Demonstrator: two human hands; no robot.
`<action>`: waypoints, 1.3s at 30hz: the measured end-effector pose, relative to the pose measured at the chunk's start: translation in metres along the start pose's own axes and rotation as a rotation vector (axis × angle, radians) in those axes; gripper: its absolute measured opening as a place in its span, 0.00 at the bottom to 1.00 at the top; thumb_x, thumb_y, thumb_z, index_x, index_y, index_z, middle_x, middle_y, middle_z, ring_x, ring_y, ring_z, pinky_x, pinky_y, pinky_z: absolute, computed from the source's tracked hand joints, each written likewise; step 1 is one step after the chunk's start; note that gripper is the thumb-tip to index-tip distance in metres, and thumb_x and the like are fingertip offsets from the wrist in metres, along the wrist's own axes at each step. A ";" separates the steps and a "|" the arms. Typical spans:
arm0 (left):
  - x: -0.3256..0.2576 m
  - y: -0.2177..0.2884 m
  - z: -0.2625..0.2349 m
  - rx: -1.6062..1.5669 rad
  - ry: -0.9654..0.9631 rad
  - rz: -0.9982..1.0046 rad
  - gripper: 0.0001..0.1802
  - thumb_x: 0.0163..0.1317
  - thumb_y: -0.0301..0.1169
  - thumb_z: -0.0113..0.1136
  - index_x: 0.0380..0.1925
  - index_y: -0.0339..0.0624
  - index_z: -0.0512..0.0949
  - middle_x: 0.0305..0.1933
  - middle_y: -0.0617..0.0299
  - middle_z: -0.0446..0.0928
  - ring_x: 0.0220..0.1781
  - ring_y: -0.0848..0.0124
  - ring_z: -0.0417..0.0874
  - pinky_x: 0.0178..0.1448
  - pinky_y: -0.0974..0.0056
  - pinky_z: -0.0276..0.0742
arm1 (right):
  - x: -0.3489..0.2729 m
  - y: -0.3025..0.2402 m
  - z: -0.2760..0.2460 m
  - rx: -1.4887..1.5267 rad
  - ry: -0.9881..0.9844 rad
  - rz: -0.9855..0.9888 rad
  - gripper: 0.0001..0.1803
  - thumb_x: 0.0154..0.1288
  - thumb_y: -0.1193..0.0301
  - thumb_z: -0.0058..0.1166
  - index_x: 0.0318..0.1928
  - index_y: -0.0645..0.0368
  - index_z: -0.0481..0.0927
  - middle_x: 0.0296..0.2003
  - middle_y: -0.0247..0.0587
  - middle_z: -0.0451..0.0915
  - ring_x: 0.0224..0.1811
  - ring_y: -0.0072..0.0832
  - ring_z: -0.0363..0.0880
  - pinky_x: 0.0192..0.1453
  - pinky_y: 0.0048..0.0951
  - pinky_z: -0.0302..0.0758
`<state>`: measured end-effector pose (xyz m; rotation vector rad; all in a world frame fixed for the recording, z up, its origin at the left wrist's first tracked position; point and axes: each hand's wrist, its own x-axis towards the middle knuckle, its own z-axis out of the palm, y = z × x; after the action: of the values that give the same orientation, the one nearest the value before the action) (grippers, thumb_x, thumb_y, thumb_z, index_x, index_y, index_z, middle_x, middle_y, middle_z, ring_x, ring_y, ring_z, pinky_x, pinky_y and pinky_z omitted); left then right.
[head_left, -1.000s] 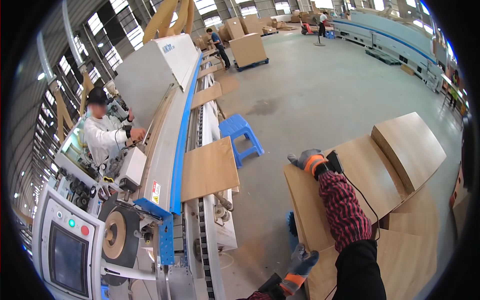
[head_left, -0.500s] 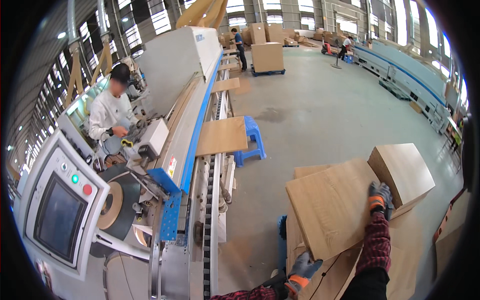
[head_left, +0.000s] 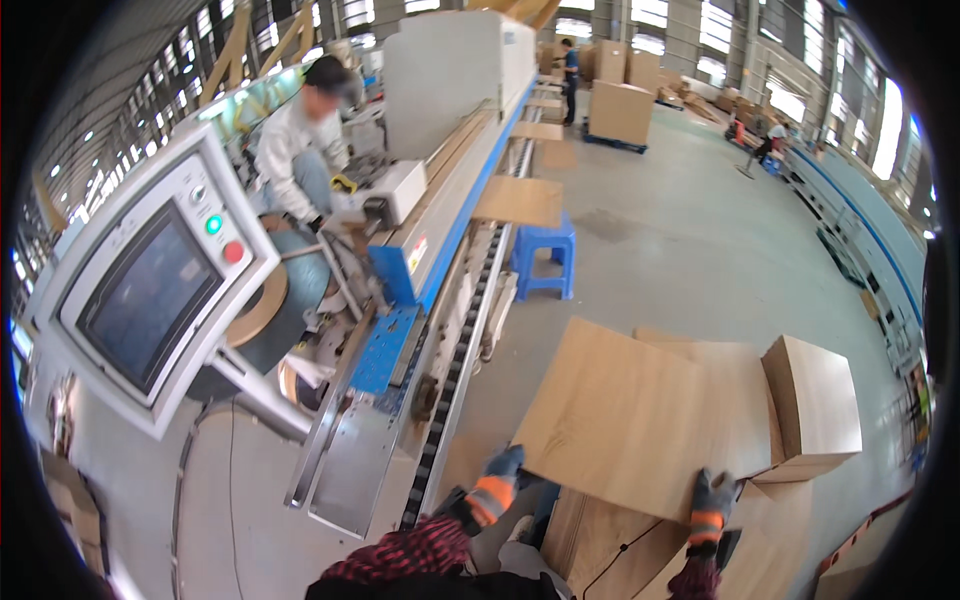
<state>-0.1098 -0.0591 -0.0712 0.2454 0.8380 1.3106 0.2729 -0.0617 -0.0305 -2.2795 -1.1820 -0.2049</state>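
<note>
A wood-grain board point(head_left: 630, 420) is held at its near side by both my hands, and its left part juts out past the stack of boards point(head_left: 600, 535) beneath it. My left hand point(head_left: 495, 478), in a grey glove with an orange cuff, is closed on the near left corner. Closed on the near edge farther right is my right hand point(head_left: 711, 497), gloved alike. The fingers under the board are hidden. A taller pile of cut panels point(head_left: 822, 400) stands just right of the board.
Left of me runs an edge-banding machine with a roller rail point(head_left: 465, 360) and a metal infeed plate point(head_left: 365, 465). Its control panel point(head_left: 150, 290) stands at the far left. Another board point(head_left: 520, 202) lies on the rail by a blue stool point(head_left: 545, 255). A co-worker point(head_left: 300, 140) sits behind the machine.
The board has swung round and moved left off the stack. My right hand has come from its far right edge to the near edge; my left hand has moved left and up. The view has turned.
</note>
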 end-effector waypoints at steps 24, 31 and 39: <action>-0.157 0.078 -0.136 1.752 0.912 0.518 0.35 0.50 0.47 0.51 0.54 0.33 0.65 0.61 0.38 0.58 0.65 0.42 0.52 0.67 0.48 0.49 | -0.246 -0.203 0.059 0.738 -0.883 0.163 0.17 0.57 0.63 0.55 0.34 0.68 0.74 0.28 0.45 0.77 0.29 0.27 0.74 0.32 0.28 0.70; -0.054 0.108 -0.134 1.759 0.857 0.670 0.31 0.50 0.42 0.54 0.52 0.31 0.66 0.61 0.37 0.56 0.64 0.41 0.52 0.66 0.47 0.51 | -0.182 -0.254 0.150 0.821 -0.804 0.226 0.25 0.50 0.56 0.58 0.35 0.70 0.78 0.29 0.51 0.80 0.31 0.37 0.77 0.37 0.34 0.70; 0.009 0.082 -0.025 1.430 0.520 0.987 0.23 0.52 0.30 0.57 0.48 0.31 0.68 0.54 0.42 0.64 0.56 0.49 0.65 0.59 0.55 0.63 | -0.119 -0.293 0.219 0.671 -0.627 0.123 0.29 0.50 0.53 0.55 0.41 0.69 0.75 0.39 0.60 0.77 0.44 0.54 0.73 0.47 0.42 0.69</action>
<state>-0.1874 -0.0355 -0.0428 1.6493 2.1929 1.4088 -0.0558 0.1064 -0.1386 -1.8228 -1.1484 0.8816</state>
